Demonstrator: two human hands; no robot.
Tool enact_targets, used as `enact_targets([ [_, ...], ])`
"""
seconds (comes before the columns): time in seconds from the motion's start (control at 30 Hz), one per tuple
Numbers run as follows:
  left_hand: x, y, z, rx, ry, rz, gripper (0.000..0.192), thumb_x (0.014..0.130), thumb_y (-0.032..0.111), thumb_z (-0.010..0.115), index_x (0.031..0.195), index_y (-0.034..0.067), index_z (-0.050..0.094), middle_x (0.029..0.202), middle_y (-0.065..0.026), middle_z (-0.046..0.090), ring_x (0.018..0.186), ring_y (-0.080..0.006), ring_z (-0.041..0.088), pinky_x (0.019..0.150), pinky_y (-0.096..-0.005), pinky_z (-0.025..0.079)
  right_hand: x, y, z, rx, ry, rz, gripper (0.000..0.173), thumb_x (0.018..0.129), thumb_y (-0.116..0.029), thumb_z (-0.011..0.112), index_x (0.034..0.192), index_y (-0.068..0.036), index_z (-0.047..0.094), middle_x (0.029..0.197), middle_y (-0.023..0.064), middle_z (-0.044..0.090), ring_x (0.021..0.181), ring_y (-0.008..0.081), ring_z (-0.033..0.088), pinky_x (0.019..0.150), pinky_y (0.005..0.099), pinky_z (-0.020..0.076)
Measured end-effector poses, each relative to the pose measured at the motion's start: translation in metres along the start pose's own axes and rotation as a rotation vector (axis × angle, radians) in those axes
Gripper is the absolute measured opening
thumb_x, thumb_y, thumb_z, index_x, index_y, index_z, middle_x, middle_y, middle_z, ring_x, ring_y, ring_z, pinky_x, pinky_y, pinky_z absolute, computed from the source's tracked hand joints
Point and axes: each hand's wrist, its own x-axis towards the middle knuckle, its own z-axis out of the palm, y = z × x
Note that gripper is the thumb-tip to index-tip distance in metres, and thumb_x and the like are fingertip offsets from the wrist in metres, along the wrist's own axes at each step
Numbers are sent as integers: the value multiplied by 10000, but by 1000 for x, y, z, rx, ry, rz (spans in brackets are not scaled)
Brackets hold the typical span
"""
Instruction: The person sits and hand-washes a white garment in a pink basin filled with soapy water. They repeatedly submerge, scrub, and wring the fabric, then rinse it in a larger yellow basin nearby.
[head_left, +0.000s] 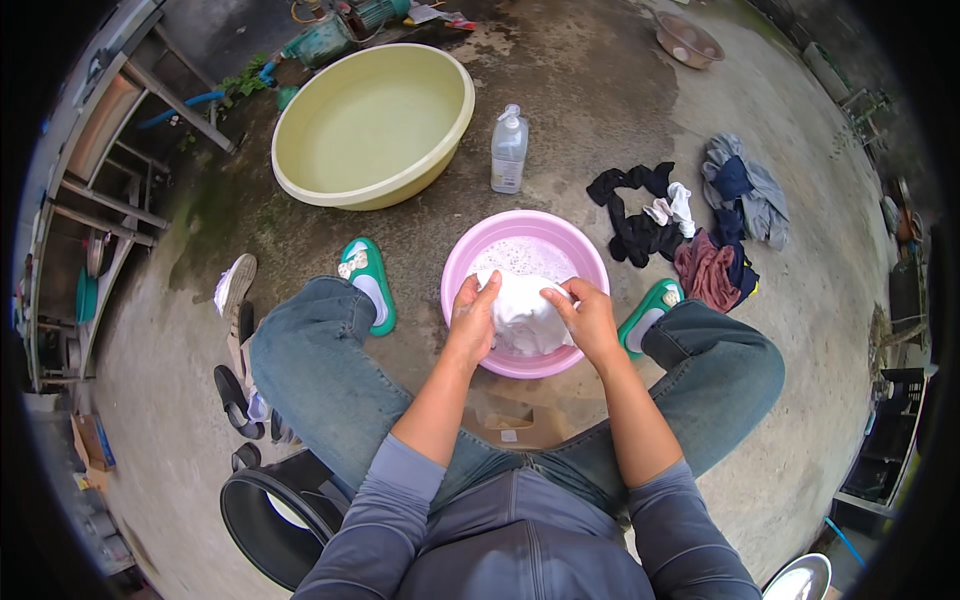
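Note:
A wet white cloth (521, 307) stretches between my two hands over a pink plastic basin (526, 220). My left hand (474, 315) pinches its left edge between thumb and fingers. On the other side my right hand (583, 311) grips the upper right edge. The cloth's lower part hangs into the basin; how far it dips into the water I cannot tell. Foamy, soapy water (525, 255) shows behind the cloth. Just beyond the basin stands a clear pump bottle (510, 154) with a label, upright on the concrete.
A large yellow tub (367, 199) holding water stands at the far left. Dark clothes (645, 236), white socks (679, 210), a reddish garment (705, 270) and grey clothing (765, 206) lie right of the basin. Shoes (234, 394) and a black bucket (247, 525) are at my left.

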Motion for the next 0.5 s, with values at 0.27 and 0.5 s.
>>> enact_targets([
  [0.27,10,-30,-24,-63,98,-291,302,940,274,618,1130,61,520,1012,-69,584,928,-182,597,781,-338,518,-67,-55,49,153,88,-333,315,838,-268,706,1040,-54,593,847,147,658,649,296,649,630,374,520],
  [0.5,-23,-52,2,-337,38,-490,366,955,457,531,1013,98,573,879,-25,588,803,-150,587,736,-311,495,-36,-41,45,68,274,-618,354,872,-181,646,579,-19,532,505,134,505,412,283,497,429,394,401],
])
